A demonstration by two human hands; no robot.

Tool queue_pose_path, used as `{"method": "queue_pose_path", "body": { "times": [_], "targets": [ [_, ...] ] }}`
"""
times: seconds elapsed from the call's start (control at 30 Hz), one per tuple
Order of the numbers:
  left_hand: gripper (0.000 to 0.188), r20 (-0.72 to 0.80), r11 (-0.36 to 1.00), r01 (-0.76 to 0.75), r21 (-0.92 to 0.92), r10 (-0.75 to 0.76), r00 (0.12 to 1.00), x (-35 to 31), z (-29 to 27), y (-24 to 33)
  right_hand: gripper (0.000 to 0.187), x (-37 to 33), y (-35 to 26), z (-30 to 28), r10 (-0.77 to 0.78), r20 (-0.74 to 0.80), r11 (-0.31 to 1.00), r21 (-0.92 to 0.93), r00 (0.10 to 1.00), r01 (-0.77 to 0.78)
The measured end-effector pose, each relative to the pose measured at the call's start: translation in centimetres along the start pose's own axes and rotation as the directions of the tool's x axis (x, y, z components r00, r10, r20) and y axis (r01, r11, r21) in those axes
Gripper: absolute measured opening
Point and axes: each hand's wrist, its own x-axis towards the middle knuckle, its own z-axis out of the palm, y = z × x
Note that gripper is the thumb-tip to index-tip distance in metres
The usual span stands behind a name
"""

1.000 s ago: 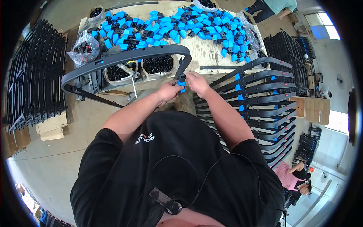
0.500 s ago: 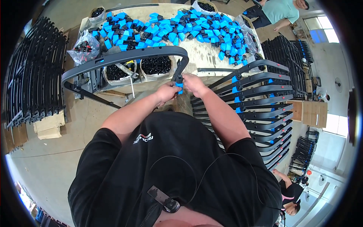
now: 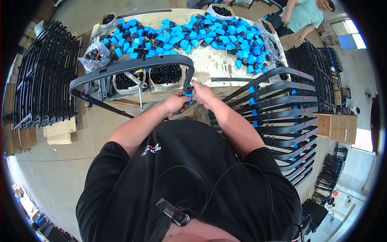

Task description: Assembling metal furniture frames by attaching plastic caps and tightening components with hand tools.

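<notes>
A black curved tubular frame [image 3: 133, 63] stands in front of me, one end of it bent down toward my hands. On that end sits a blue-and-black plastic fitting [image 3: 188, 96]. My left hand [image 3: 176, 103] is closed round the fitting from the left, fingers and thumb on it. On the other side, my right hand [image 3: 202, 95] has its fingers curled and pressed against the frame end, just above the blue part. Whether a small part is between the right fingertips is hidden.
Many blue-and-black fittings [image 3: 181, 36] are heaped on the worktable [image 3: 217, 68]. Bags of black small parts [image 3: 166, 75] line its near edge, beside a hammer-like tool [image 3: 139, 82]. Finished-looking curved frames [image 3: 282, 99] stack at right; black frames [image 3: 44, 76] stand left. A person [image 3: 302, 16] stands far right.
My hands and the frame end have shifted slightly left and down in the picture, while the table sits a little lower and farther right. Both hands keep their hold.
</notes>
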Motion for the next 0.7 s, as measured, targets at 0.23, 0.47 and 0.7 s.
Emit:
{"method": "queue_pose_path", "body": {
  "times": [0.23,0.47,0.7],
  "targets": [
    [0.023,-0.066,1.0,-0.015,0.021,0.016,0.998,-0.1,0.6,0.0,0.033,0.7,0.9,-0.4,-0.054,0.053,0.998,-0.033,0.997,0.056],
    [0.014,-0.098,0.912,-0.02,0.41,0.066,0.993,-2.1,0.6,1.7,0.044,2.9,2.6,-0.9,-0.221,0.014,0.924,-0.318,0.975,0.214],
    [0.021,-0.112,1.0,0.024,-0.017,-0.026,0.993,-0.5,1.1,0.6,0.038,2.1,2.5,-0.9,-0.452,-0.02,0.865,-0.257,0.892,0.432]
  ]
}}
